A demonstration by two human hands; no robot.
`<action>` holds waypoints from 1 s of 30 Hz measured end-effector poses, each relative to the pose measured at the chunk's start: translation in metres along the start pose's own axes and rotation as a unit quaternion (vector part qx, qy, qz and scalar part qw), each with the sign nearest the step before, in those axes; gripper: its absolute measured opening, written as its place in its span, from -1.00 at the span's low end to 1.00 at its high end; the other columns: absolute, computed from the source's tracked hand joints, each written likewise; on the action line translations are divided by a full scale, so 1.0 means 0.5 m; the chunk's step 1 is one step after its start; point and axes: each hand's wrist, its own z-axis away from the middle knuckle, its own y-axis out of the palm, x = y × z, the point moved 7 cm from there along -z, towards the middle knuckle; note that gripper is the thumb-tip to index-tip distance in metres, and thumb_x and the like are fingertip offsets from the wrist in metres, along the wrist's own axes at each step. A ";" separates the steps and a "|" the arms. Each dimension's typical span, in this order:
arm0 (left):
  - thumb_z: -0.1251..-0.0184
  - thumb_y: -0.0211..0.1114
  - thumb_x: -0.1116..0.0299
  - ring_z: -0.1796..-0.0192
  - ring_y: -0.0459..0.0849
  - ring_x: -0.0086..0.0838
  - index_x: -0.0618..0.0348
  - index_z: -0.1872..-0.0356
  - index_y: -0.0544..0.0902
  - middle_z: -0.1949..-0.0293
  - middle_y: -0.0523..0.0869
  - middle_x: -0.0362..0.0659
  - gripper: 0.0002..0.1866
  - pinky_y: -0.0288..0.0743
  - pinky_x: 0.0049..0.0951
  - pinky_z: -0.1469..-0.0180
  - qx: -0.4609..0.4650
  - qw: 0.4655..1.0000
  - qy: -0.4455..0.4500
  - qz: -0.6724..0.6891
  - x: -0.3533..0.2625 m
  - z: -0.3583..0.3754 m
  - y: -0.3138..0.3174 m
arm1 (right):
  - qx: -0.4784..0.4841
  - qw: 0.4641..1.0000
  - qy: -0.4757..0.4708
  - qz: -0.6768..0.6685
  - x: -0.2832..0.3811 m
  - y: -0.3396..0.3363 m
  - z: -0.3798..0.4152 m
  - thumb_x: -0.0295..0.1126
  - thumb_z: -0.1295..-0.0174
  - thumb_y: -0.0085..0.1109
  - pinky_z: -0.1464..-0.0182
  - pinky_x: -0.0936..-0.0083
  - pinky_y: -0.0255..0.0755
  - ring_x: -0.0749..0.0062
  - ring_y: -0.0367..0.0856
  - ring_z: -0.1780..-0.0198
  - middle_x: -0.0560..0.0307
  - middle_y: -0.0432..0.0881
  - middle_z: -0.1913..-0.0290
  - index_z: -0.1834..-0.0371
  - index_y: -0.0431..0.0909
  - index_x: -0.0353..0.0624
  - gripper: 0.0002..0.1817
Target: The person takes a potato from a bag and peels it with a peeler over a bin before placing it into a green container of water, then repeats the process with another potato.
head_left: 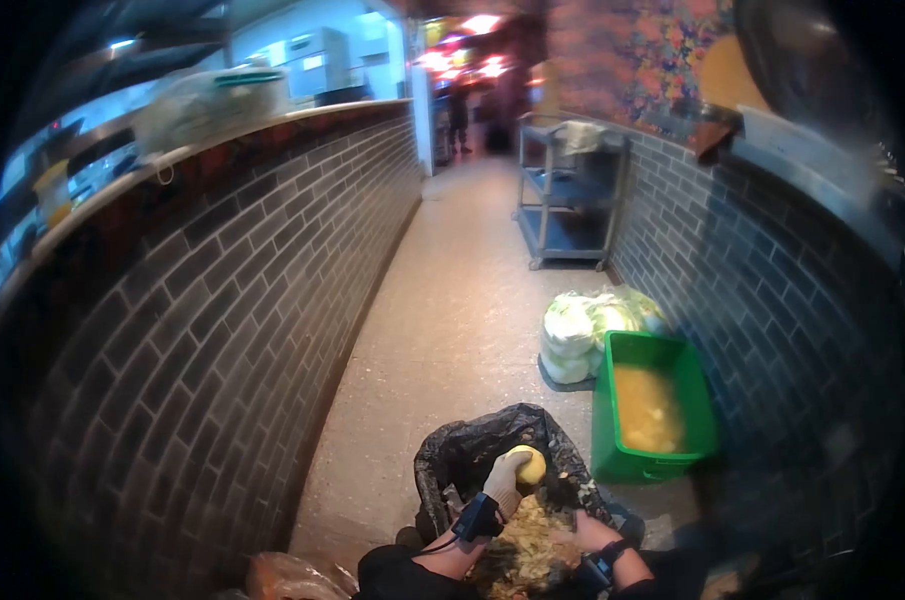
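Near the bottom centre, my left hand (504, 474), in a light glove, is closed around a round pale-yellow item (528, 465), perhaps a peeled potato. It is over a bin lined with a black bag (442, 451). Yellowish scraps (532, 535) fill the near part of the bag. To the right, my right hand (578, 525) is low over the scraps, blurred, its fingers hard to make out. A dark object (562, 492) lies beside it; whether the hand holds it is unclear.
A green tub (605, 420) with yellowish contents in cloudy liquid stands at right. Behind it sits a bag of pale green vegetables (570, 335). Farther up the corridor is a grey cart (570, 212). Brick walls flank both sides. A clear plastic bag (297, 577) lies bottom left.
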 end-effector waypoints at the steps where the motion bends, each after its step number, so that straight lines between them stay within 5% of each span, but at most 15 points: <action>1: -0.25 0.25 0.27 0.32 0.70 -0.32 0.24 0.09 0.56 0.26 0.67 -0.09 -0.70 0.65 -0.30 0.32 -0.003 1.000 0.009 0.003 -0.005 0.007 0.000 | 0.060 0.998 0.024 0.005 0.010 0.002 0.041 0.10 -0.16 0.28 -0.16 0.14 0.43 -0.18 0.59 -0.11 -0.42 0.62 0.02 -0.13 0.40 -0.46 -0.22; 4: -0.24 0.26 0.26 0.35 0.68 -0.32 0.21 0.09 0.56 0.25 0.66 -0.10 -0.70 0.63 -0.28 0.39 0.015 0.999 0.030 0.008 0.001 -0.031 -0.029 | 0.057 0.988 -0.036 0.137 -0.048 0.012 0.038 0.01 -0.20 0.27 -0.05 0.22 0.51 0.00 0.68 0.06 -0.30 0.68 0.18 -0.18 0.38 -0.39 -0.30; 5: -0.24 0.26 0.26 0.36 0.68 -0.32 0.21 0.09 0.56 0.25 0.66 -0.10 -0.70 0.62 -0.29 0.40 0.030 0.999 0.024 0.012 0.001 -0.031 -0.034 | 0.019 0.997 -0.054 -0.043 -0.064 -0.005 0.048 -0.14 -0.28 0.22 0.08 0.34 0.56 0.27 0.69 0.20 -0.08 0.69 0.31 -0.07 0.50 -0.27 -0.55; 6: -0.24 0.26 0.26 0.36 0.68 -0.32 0.20 0.09 0.57 0.26 0.66 -0.10 -0.71 0.62 -0.31 0.41 0.043 0.999 0.016 0.016 0.004 -0.017 -0.032 | 0.020 0.998 -0.049 -0.038 -0.057 -0.006 0.057 -0.14 -0.28 0.22 0.08 0.34 0.56 0.27 0.69 0.20 -0.08 0.69 0.31 -0.07 0.50 -0.27 -0.55; 8: -0.25 0.25 0.27 0.38 0.68 -0.34 0.16 0.12 0.59 0.32 0.66 -0.10 -0.74 0.60 -0.35 0.44 0.007 0.999 0.023 0.042 -0.002 -0.002 -0.030 | -0.044 0.925 -0.019 -0.378 -0.046 -0.023 0.062 -0.26 -0.32 0.15 0.16 0.40 0.55 0.44 0.66 0.29 0.08 0.68 0.36 0.14 0.59 -0.23 -0.76; 10: -0.26 0.25 0.26 0.41 0.68 -0.35 0.15 0.14 0.60 0.37 0.66 -0.12 -0.77 0.60 -0.35 0.44 0.013 0.998 0.063 -0.013 -0.043 0.025 -0.017 | -0.046 0.959 0.053 -0.273 -0.029 -0.018 0.089 -0.24 -0.23 0.18 0.12 0.28 0.56 0.22 0.69 0.29 -0.06 0.71 0.23 0.22 0.56 -0.26 -0.73; 12: -0.26 0.25 0.24 0.43 0.66 -0.37 0.13 0.15 0.60 0.39 0.65 -0.14 -0.76 0.59 -0.35 0.45 -0.015 0.998 0.063 -0.013 -0.062 0.048 -0.017 | -0.099 0.979 0.034 0.175 0.009 -0.049 0.104 -0.27 -0.25 0.14 0.07 0.26 0.55 0.08 0.71 0.18 -0.12 0.70 0.16 0.10 0.53 -0.27 -0.71; 13: -0.26 0.26 0.23 0.44 0.65 -0.38 0.13 0.16 0.61 0.39 0.64 -0.14 -0.76 0.58 -0.35 0.45 -0.011 0.998 0.063 -0.005 -0.067 0.048 -0.021 | -0.157 0.987 0.007 -0.028 0.007 -0.068 0.107 -0.25 -0.24 0.15 0.01 0.21 0.53 -0.08 0.67 0.06 -0.20 0.69 0.12 0.09 0.55 -0.26 -0.69; 16: -0.26 0.25 0.19 0.47 0.62 -0.41 0.12 0.17 0.61 0.40 0.63 -0.15 -0.75 0.56 -0.38 0.49 -0.018 0.996 0.087 -0.011 -0.078 0.070 -0.026 | -0.210 0.972 -0.058 -0.091 0.001 -0.049 0.085 -0.23 -0.21 0.22 0.06 0.29 0.52 0.10 0.67 0.14 -0.11 0.67 0.25 0.15 0.55 -0.24 -0.70; 17: -0.26 0.24 0.19 0.48 0.61 -0.42 0.11 0.17 0.62 0.40 0.62 -0.17 -0.76 0.53 -0.43 0.53 -0.011 0.996 0.088 -0.010 -0.082 0.071 -0.027 | -0.140 0.984 -0.009 0.110 0.005 -0.030 0.082 -0.29 -0.23 0.20 0.07 0.31 0.52 0.13 0.68 0.16 -0.10 0.68 0.23 0.14 0.55 -0.23 -0.75; 18: -0.25 0.24 0.19 0.45 0.62 -0.44 0.10 0.16 0.62 0.40 0.62 -0.20 -0.75 0.53 -0.44 0.52 -0.019 0.996 0.092 -0.012 -0.094 0.092 -0.022 | -0.136 0.985 -0.003 0.110 0.010 -0.031 0.090 -0.29 -0.23 0.20 0.07 0.31 0.52 0.13 0.68 0.16 -0.10 0.68 0.23 0.14 0.55 -0.23 -0.75; 22: -0.30 0.20 0.07 0.45 0.63 -0.47 0.02 0.15 0.61 0.40 0.63 -0.23 -0.71 0.55 -0.43 0.51 -0.014 0.994 0.107 0.022 -0.099 0.065 -0.041 | -0.324 0.923 -0.028 -0.205 0.103 -0.148 0.137 -0.33 -0.25 0.17 0.09 0.24 0.51 -0.03 0.67 0.19 -0.11 0.69 0.27 0.15 0.56 -0.17 -0.81; 24: -0.32 0.18 -0.03 0.47 0.66 -0.45 -0.01 0.16 0.61 0.40 0.67 -0.22 -0.67 0.55 -0.42 0.53 -0.042 0.995 0.065 0.066 -0.082 0.039 -0.062 | -0.310 0.944 -0.081 0.075 0.061 -0.108 0.086 -0.32 -0.27 0.16 0.14 0.27 0.50 0.08 0.66 0.28 -0.01 0.68 0.35 0.15 0.56 -0.18 -0.81; 26: -0.32 0.15 -0.11 0.43 0.70 -0.43 -0.01 0.15 0.61 0.37 0.71 -0.20 -0.60 0.58 -0.38 0.49 -0.063 0.990 0.091 0.092 -0.128 0.101 -0.034 | -0.266 0.957 0.003 0.114 0.122 -0.134 0.106 -0.32 -0.28 0.15 0.09 0.33 0.49 0.22 0.66 0.21 0.02 0.69 0.26 0.09 0.54 -0.19 -0.78; 30: -0.34 0.05 -0.19 0.37 0.74 -0.36 0.00 0.12 0.62 0.32 0.75 -0.17 -0.52 0.62 -0.29 0.42 -0.020 0.991 0.063 0.116 -0.110 0.050 -0.054 | -0.251 0.960 -0.066 -0.108 0.163 -0.191 0.108 -0.23 -0.28 0.20 -0.10 0.20 0.43 0.02 0.55 -0.20 -0.33 0.49 -0.20 -0.15 0.39 -0.18 -0.56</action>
